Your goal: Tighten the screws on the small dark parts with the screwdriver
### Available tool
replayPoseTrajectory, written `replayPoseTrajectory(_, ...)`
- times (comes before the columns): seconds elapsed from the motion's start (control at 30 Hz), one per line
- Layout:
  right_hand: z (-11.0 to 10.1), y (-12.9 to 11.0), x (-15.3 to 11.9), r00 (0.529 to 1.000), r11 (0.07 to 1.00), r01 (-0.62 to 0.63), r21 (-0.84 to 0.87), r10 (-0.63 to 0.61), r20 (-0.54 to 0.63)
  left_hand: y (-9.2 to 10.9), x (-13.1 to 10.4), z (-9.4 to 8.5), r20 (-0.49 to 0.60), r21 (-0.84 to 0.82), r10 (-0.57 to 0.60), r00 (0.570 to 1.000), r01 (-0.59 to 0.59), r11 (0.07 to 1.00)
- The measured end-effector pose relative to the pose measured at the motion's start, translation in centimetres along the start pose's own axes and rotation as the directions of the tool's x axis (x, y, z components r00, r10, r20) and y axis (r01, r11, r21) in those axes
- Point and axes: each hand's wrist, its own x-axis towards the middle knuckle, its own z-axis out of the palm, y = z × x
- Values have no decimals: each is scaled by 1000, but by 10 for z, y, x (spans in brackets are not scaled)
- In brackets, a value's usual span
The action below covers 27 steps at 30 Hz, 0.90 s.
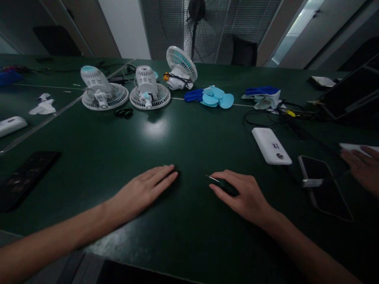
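Between our two hands lies bare green tabletop (189, 221), and we take that gap as the clock's centre. Our right hand (242, 193), at four o'clock, has thumb and fingers clamped on a dark-handled screwdriver (227, 187) — its thin shank points between nine and ten. Our left hand (145, 187), near nine, rests palm down, the fingers stretched out and slightly apart; what lies under the fingertips we cannot tell. At eleven we see a white fan (149, 85) with its grille down, and just past twelve some light-blue fan blades (217, 96). A white box (271, 146) marked 18 sits at two, a phone (321, 185) at three — beyond it, another person's hand (363, 163) touches white paper (358, 147).
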Motion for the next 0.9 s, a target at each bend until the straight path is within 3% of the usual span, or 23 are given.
replayPoseTrajectory(0.1,-2,0,-1,1000,1000,-9,16,9,12,-63,-18,-19,-69,70,-315,947,319,945)
replayPoseTrajectory(0.2,-2,-1,-1,1000,1000,-15,23,14,18,-126,-39,-41,-172,132,-569,804,592,795)
replayPoseTrajectory(0.3,-2,-2,0,999,999,-31,20,30,29,-166,-60,-54,-264,151,-699,665,744,651)
replayPoseTrajectory(0.37,-1,-1,0,999,999,-32,21,31,36,-178,-70,-56,-285,154,-718,635,770,619)
replayPoseTrajectory(0.6,-2,-2,0,998,999,-27,21,25,51,-186,-77,-51,-296,161,-704,645,760,629)
replayPoseTrajectory(0.77,-1,0,-1,998,999,-28,16,27,51,-206,-84,-46,-358,145,-740,569,817,558)
replayPoseTrajectory(0.9,-1,-1,0,998,999,-31,32,29,55,-216,-93,-44,-396,64,-751,529,831,552)
